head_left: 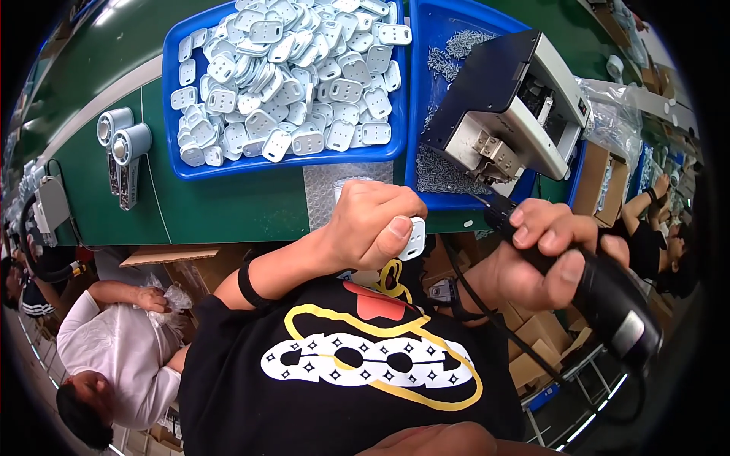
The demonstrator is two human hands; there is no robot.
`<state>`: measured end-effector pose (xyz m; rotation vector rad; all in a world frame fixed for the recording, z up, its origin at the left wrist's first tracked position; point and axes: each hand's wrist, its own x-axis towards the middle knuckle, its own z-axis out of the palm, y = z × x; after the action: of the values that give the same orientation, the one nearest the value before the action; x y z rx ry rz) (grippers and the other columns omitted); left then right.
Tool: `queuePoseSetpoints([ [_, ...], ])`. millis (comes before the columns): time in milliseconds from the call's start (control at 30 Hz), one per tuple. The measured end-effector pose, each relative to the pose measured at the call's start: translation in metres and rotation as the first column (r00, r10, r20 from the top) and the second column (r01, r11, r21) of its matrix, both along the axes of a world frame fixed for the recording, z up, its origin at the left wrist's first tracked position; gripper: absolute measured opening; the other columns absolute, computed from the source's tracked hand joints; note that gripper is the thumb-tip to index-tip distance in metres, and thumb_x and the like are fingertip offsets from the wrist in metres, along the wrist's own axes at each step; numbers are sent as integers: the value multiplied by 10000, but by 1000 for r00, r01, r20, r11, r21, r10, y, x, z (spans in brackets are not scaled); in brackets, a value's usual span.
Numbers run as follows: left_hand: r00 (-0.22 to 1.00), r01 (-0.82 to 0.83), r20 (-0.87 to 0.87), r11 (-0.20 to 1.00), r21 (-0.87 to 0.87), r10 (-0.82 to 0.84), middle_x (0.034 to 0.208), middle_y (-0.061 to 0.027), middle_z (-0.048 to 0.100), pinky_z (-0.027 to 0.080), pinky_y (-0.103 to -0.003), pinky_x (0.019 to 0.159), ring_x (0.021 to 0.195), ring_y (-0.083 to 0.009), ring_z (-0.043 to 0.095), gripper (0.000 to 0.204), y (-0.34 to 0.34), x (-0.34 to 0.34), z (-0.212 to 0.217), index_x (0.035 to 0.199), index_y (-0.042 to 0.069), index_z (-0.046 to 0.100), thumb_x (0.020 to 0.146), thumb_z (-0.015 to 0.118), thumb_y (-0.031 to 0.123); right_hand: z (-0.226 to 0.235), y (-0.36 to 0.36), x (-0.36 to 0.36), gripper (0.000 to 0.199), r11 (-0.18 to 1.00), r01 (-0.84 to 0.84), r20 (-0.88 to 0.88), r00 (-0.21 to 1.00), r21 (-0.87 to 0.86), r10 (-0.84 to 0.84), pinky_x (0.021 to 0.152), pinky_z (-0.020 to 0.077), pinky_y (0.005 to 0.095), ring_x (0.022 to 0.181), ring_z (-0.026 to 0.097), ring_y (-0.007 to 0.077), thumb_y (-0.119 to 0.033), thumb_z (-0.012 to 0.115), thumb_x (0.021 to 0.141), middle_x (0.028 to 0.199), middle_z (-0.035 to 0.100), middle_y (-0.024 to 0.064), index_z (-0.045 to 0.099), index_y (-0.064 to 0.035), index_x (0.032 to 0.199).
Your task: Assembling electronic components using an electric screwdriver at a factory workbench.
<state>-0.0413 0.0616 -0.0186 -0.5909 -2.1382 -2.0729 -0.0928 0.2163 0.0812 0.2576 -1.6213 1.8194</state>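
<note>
Beyond the screwdriver point(617, 308): feeder point(508, 106), trays point(172, 114), carton point(591, 182).

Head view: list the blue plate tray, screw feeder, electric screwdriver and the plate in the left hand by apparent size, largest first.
1. Blue plate tray
2. Screw feeder and electric screwdriver: too close to rank; the latter looks nearer
3. Plate, partly covered

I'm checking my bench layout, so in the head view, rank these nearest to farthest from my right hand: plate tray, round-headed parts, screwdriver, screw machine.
1. Screwdriver: in the right hand.
2. Screw machine: ahead.
3. Plate tray: left of the machine.
4. Round-headed parts: far left on the green table.
</note>
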Motion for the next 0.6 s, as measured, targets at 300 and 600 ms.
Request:
queuePoseSetpoints([
  [300, 1000, 19, 6, 1000, -1, -19, 664, -123, 588, 475, -396, 529, 547, -316, 600, 378, -1, -3, 3, 815, 23, 619, 998, 416, 284, -15, 18, -23, 406, 995, -70, 143, 988, 66, 60, 499, 488, 370, 511, 524, 176, -159, 627, 880, 716, 527, 80, 438, -35, 1218],
  [600, 1000, 8, -18, 1000, -7, -8, 665, -122, 590, 470, -405, 513, 540, -320, 593, 354, 0, -3, -1, 816, 22, 615, 989, 427, 268, 42, 0, 36, 450, 835, -543, 23, 837, -84, 547, 527, 509, 319, 540, 539, 149, -231, 667, 914, 759, 532, 33, 437, -78, 1270],
])
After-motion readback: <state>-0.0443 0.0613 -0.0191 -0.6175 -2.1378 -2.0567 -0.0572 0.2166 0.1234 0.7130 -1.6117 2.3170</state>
